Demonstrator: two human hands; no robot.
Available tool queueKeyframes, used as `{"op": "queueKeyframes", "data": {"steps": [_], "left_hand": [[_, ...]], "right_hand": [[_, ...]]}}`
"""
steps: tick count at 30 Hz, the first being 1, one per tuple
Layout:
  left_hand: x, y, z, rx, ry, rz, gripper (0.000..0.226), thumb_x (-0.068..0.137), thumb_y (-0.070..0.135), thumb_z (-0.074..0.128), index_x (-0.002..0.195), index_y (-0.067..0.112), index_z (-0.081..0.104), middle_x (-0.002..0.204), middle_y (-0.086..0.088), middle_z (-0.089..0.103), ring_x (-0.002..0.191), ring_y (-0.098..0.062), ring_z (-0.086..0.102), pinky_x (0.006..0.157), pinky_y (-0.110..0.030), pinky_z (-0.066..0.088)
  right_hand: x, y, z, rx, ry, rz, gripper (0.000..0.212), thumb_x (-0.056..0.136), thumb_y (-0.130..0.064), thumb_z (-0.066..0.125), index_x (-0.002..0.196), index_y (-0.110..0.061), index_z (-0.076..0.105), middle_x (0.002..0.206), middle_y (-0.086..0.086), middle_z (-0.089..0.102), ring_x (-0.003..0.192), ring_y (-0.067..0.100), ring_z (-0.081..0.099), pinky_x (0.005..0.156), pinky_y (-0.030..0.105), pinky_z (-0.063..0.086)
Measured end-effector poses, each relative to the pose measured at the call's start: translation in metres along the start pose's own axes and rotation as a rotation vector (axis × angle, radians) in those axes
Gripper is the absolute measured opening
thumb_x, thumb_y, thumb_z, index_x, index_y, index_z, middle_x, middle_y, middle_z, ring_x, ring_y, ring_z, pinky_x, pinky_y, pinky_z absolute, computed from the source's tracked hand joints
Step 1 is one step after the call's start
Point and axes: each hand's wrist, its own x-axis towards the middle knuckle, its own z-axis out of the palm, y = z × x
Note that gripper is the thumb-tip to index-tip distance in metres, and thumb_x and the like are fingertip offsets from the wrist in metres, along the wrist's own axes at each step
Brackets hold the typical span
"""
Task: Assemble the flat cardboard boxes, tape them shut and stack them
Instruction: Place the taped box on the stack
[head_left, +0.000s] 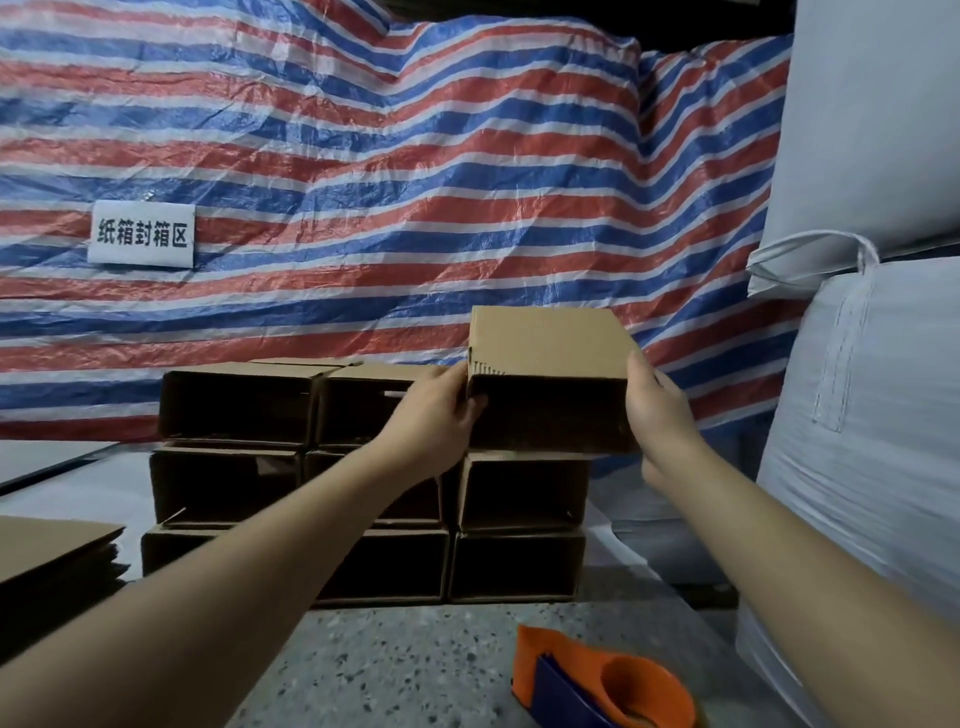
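Observation:
I hold an assembled brown cardboard box between both hands at the top right of a stack of boxes. My left hand grips its left edge, thumb curled over the front corner. My right hand grips its right side. The box sits on, or just above, the right column of the stack, its open dark side facing me. The stack is three boxes wide and three rows high. An orange tape dispenser lies on the speckled table near me.
A pile of flat cardboard sheets lies at the left edge. A red, white and blue striped tarp with a white label hangs behind. Large white sacks stand on the right.

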Motion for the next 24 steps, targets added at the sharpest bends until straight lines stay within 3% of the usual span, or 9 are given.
{"op": "queueKeyframes", "data": {"steps": [3, 7, 14, 21, 24], "left_hand": [[0.025, -0.01, 0.007, 0.103, 0.086, 0.004, 0.032, 0.098, 0.026, 0.057, 0.129, 0.024, 0.059, 0.114, -0.003, 0.054, 0.104, -0.024, 0.054, 0.083, -0.032, 0.042], [0.053, -0.022, 0.022, 0.325, 0.167, 0.033, 0.036, 0.096, 0.037, 0.058, 0.13, 0.025, 0.06, 0.115, -0.003, 0.058, 0.105, -0.025, 0.054, 0.073, -0.03, 0.031], [0.078, -0.052, 0.04, 0.49, 0.155, 0.015, 0.049, 0.097, 0.044, 0.054, 0.142, 0.026, 0.047, 0.142, 0.002, 0.05, 0.133, -0.023, 0.041, 0.107, -0.042, 0.029], [0.08, -0.075, 0.048, 0.617, 0.115, 0.036, 0.049, 0.094, 0.044, 0.06, 0.137, 0.025, 0.05, 0.151, -0.006, 0.041, 0.141, -0.027, 0.031, 0.115, -0.042, 0.021], [0.081, -0.081, 0.051, 0.628, 0.098, 0.026, 0.047, 0.09, 0.042, 0.064, 0.133, 0.024, 0.054, 0.149, -0.006, 0.04, 0.139, -0.026, 0.031, 0.114, -0.04, 0.02]], "right_hand": [[0.027, -0.002, 0.009, -0.024, 0.009, 0.003, 0.03, 0.102, -0.055, 0.04, 0.112, -0.027, 0.048, 0.097, -0.006, 0.054, 0.088, 0.013, 0.052, 0.064, 0.029, 0.042], [0.061, 0.002, 0.021, -0.036, 0.032, 0.061, 0.035, 0.102, -0.053, 0.041, 0.114, -0.023, 0.052, 0.103, 0.002, 0.059, 0.095, 0.02, 0.057, 0.081, 0.036, 0.05], [0.106, 0.03, 0.042, -0.049, -0.023, 0.217, 0.051, 0.099, -0.057, 0.044, 0.131, -0.017, 0.052, 0.116, 0.008, 0.061, 0.106, 0.026, 0.059, 0.094, 0.041, 0.053], [0.126, 0.055, 0.057, -0.136, -0.114, 0.314, 0.063, 0.099, -0.059, 0.042, 0.144, -0.015, 0.044, 0.109, 0.006, 0.053, 0.089, 0.021, 0.053, 0.064, 0.032, 0.043], [0.131, 0.063, 0.063, -0.207, -0.14, 0.295, 0.068, 0.1, -0.061, 0.037, 0.147, -0.013, 0.042, 0.112, 0.007, 0.052, 0.091, 0.021, 0.051, 0.071, 0.033, 0.041]]}}
